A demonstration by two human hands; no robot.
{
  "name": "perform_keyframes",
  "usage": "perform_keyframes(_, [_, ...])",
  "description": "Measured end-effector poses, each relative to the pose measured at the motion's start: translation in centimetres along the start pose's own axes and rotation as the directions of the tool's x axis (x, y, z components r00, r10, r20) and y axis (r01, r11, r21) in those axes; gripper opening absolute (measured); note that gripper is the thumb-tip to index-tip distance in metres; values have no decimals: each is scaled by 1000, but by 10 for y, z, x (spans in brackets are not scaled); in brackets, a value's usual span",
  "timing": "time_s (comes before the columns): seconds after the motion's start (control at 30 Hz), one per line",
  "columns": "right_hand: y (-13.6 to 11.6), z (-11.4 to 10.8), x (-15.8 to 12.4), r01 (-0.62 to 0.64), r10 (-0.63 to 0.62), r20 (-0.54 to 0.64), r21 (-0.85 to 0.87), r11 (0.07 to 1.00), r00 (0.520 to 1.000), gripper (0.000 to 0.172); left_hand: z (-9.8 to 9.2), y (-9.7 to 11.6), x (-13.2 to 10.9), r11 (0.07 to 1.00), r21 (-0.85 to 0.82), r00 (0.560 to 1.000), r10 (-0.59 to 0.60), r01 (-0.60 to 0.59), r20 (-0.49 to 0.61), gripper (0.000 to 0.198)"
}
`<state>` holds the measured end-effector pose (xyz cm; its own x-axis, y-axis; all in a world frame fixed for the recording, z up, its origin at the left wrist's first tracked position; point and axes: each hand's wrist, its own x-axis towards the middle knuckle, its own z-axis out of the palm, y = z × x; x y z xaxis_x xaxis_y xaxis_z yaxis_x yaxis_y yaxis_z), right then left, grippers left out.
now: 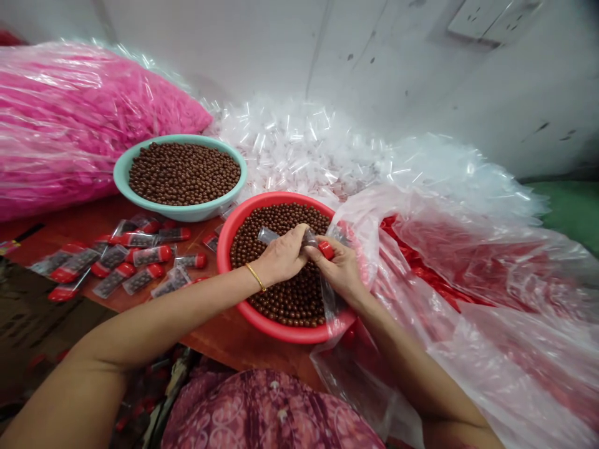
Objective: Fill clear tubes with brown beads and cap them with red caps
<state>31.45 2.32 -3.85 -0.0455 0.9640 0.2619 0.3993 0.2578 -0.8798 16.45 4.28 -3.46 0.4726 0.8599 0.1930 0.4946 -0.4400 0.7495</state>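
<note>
Over a red basin (224,240) of small brown balls (281,305), my two hands meet. My left hand (286,254), with a gold bracelet at the wrist, is closed round a clear tube (309,238) that looks dark inside. A second clear tube (267,235) sticks out at the left side of this hand; whether the hand holds it too, I cannot tell. My right hand (340,265) has its fingers pinched on a red cap (326,250) at the tube's right end. Part of the tube is hidden by my fingers.
A teal basin (180,213) of brown balls stands back left. Filled red-capped tubes (148,255) lie left on the red table (219,337). Behind are a pink-filled bag (84,118) and a heap of clear tubes (299,137). Plastic sheeting (430,312) overlaps the red basin's right rim.
</note>
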Motion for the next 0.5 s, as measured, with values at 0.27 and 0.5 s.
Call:
perform_keyframes(0.27, [4, -14, 6, 73, -45, 95, -318, 945, 994, 27, -18, -8, 10, 993, -22, 984, -121, 119, -128, 20])
perform_keyframes(0.5, [-12, -8, 12, 395, 228, 599, -722, 568, 768, 15, -20, -9, 11, 998, -10, 981, -69, 68, -180, 18])
